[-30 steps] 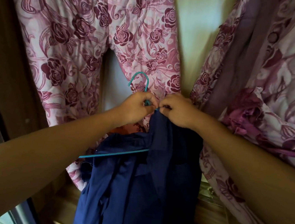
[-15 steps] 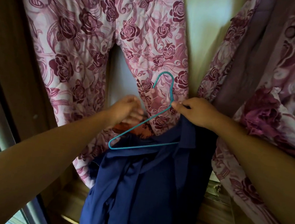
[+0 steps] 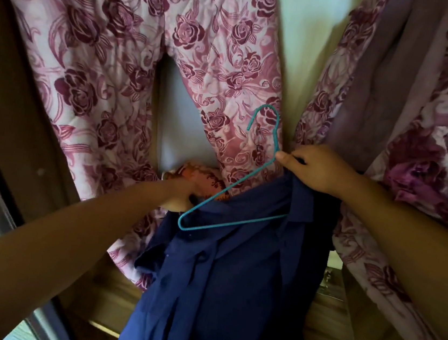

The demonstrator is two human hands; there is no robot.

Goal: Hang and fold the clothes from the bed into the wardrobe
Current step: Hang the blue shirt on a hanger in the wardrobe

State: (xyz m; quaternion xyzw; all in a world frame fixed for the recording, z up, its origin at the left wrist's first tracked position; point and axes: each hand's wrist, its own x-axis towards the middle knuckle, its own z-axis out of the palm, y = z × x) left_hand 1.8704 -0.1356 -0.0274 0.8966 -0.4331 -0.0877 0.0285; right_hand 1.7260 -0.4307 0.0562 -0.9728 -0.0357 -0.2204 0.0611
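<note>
**Navy shirt half on its hanger, at the wardrobe**

Right hand (image 3: 315,172) pinches the teal wire hanger (image 3: 227,189) at its neck, thumb and fingers (image 3: 283,157) closed on wire and collar. Left hand (image 3: 178,196) curls round cloth of the navy shirt (image 3: 226,283) beside the hanger's bare corner. Below the fingers the shirt hangs bunched. Beyond them, floral garments (image 3: 102,70) already hang. Probably left to do: seat that shoulder, then hook the hanger up.
</note>
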